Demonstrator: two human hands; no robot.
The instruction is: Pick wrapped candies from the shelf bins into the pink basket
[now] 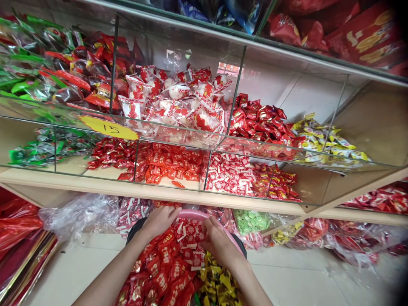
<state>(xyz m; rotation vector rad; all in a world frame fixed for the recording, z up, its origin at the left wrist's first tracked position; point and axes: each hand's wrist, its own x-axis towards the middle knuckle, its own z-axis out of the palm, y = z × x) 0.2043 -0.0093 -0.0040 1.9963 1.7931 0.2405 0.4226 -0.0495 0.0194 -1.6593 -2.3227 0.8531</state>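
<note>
Shelf unit: wooden boards (178, 194) with clear dividers, across the upper view; wrapped sweets fill its compartments.
Floor: pale tiles (287, 276), on both sides of the basin.
Basin: pink-rimmed (193, 215), low in the middle, its far rim close to the shelf unit's lower front edge; its near edge is out of view.
Plastic bags: clear (86, 212), below the shelf unit's bottom board.
Red packets: heaped (165, 274) in the basin's left and middle, between the forearms.
Yellow packets: piled (219, 282) at the basin's right, beside the right forearm.
White-and-red packets: near the far rim (190, 238), between the hands, just beside the right fingers.
Right hand: over the far right rim (219, 242), fingers partly curled inward; cannot tell whether they hold anything.
Left hand: across the far left rim (162, 221), fingers slightly bent and touching it; their grip is hidden.
Price label: yellow (109, 127), marked "15".
</note>
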